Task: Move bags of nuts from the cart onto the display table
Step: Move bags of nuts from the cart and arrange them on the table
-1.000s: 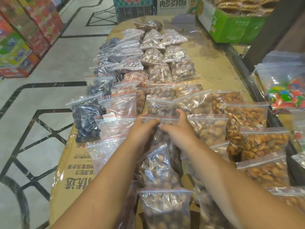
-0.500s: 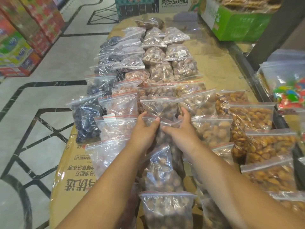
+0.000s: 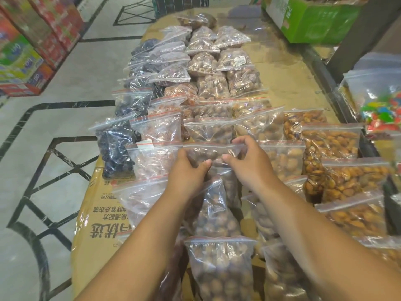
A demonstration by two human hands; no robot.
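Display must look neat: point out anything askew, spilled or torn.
No spill or tear shows. One slanted bag lies crooked on the near side of the held bag that left hand and right hand grip; neighbours sit square in rows.

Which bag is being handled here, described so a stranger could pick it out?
On the cardboard-covered display table, follow the middle column of clear bags toward the camera. The bag of round brown nuts is the only one held by the left hand and right hand.
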